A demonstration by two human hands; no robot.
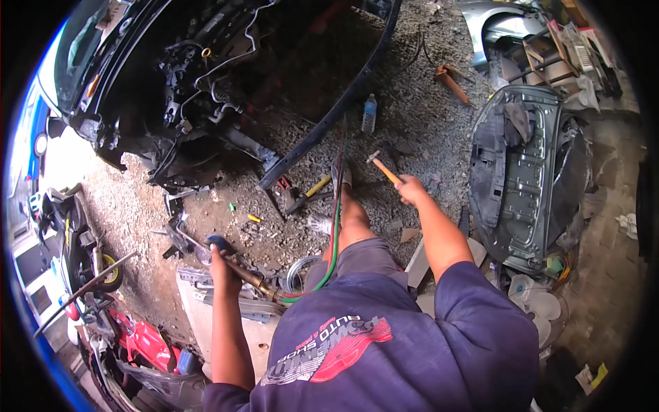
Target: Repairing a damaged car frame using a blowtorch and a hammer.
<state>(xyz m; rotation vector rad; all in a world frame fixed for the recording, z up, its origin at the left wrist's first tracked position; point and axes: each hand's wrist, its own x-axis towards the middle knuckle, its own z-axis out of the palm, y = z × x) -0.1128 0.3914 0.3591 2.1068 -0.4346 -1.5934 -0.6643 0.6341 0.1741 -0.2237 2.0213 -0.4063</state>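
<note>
My left hand (221, 266) is closed around a brass cutting torch (252, 280). Its thin metal nozzle (187, 238) points left at bent metal parts on the gravel. Red and green hoses (334, 230) run from the torch up over my outstretched leg (353, 220). Out to the right, my right hand (412, 187) grips the orange wooden handle of a hammer (382, 167), whose head is raised above the gravel.
A dark car with an exposed engine bay (206, 75) fills the upper left. On the gravel lie a plastic bottle (369, 113), red-handled pliers (285, 184) and a yellow-handled tool (318, 185). A detached grey car panel (532, 185) lies at the right, a red motorbike (141, 341) at the lower left.
</note>
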